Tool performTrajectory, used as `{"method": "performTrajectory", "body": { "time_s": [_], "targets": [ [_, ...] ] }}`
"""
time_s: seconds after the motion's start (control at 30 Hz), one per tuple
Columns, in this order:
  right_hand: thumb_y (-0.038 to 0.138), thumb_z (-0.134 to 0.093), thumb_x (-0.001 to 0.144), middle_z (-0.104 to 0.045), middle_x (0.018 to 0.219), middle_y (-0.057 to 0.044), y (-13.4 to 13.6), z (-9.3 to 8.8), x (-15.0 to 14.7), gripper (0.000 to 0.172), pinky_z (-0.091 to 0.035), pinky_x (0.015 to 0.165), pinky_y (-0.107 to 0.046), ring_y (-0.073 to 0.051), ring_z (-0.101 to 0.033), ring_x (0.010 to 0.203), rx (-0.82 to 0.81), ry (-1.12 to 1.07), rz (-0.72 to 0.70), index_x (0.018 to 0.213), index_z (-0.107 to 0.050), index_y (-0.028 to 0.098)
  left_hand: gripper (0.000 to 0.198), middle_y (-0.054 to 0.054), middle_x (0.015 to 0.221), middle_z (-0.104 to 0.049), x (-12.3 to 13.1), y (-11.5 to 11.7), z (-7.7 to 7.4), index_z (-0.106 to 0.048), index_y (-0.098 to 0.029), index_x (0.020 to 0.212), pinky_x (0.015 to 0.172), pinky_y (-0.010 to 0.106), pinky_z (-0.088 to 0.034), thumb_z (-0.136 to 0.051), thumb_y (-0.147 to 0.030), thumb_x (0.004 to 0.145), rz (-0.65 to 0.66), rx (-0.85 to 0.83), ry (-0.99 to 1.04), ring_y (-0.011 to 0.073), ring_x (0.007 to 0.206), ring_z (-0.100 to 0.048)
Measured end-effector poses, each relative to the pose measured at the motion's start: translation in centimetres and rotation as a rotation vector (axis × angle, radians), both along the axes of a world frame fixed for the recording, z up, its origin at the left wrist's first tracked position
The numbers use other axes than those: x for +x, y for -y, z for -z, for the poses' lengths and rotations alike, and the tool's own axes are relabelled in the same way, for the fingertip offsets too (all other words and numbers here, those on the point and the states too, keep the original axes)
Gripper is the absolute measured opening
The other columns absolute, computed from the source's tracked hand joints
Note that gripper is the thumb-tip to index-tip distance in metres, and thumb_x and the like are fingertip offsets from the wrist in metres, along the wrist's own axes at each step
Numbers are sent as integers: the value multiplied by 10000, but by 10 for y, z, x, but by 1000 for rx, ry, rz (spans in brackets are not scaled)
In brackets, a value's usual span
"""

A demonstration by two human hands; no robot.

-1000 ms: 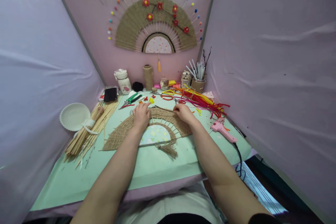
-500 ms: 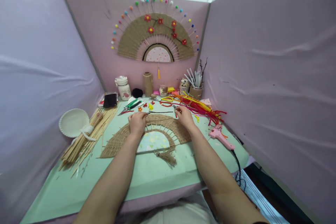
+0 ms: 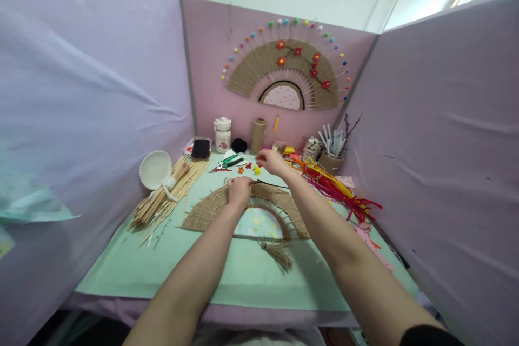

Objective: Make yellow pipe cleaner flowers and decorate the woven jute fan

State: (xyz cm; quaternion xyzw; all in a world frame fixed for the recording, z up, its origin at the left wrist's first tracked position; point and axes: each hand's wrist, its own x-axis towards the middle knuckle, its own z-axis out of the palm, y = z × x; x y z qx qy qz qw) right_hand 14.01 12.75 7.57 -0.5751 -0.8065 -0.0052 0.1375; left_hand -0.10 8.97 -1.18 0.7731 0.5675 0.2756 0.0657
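Note:
My left hand (image 3: pixel 240 191) is closed round one end of a thin dark twig (image 3: pixel 271 184), over the upper edge of a woven tan fan (image 3: pixel 206 210). The fan lies flat, with a pale green floral half-circle (image 3: pixel 259 223) at its centre and a tassel (image 3: pixel 278 255) below. My right hand (image 3: pixel 271 162) is raised beyond the fan, near small yellow (image 3: pixel 257 170) and red flower pieces (image 3: pixel 248 165); its fingers are bent together and what they hold, if anything, cannot be made out.
Green-handled pliers (image 3: pixel 232 161) lie behind the fan. A stick bundle (image 3: pixel 162 200) and a white plate (image 3: pixel 155 170) are at left. Coloured pipe cleaners (image 3: pixel 332 186) and a pink glue gun (image 3: pixel 371 243) are at right. A decorated fan (image 3: pixel 259 62) hangs on the back panel.
The view has swung left. My right hand has left the twig's right end and moved forward and left towards the small flower pieces. My left hand remains at the twig's left end.

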Motion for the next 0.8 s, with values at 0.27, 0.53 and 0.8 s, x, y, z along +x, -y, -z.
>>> {"method": "performTrajectory", "body": {
  "time_s": [0.27, 0.53, 0.8],
  "targets": [
    [90, -695, 666, -618, 1144, -152, -93, 28, -84, 443, -437, 836, -266, -243, -606, 1018, -135, 326, -107, 1100, -629, 156, 265, 82, 895, -676, -2, 1, -1, -691, -202, 835, 860, 413, -278, -426, -193, 848, 20, -68, -26, 243, 945, -542],
    [89, -639, 709, -682, 1005, -157, -117, 43, -114, 274, -462, 780, -322, -261, -641, 913, -193, 528, -184, 970, -693, 152, 224, 114, 869, -658, 1, 1, 8, -674, -170, 810, 847, 420, -271, -454, -132, 805, 52, -54, -19, 248, 900, -540],
    [106, -477, 818, -644, 1068, -146, -111, 10, -99, 236, -418, 826, -316, -246, -548, 1047, 20, 470, -290, 937, -675, 155, 258, 87, 872, -673, -1, -1, 6, -686, -195, 820, 848, 406, -273, -431, -181, 852, 58, -29, 0, 228, 903, -536]
  ]
}}
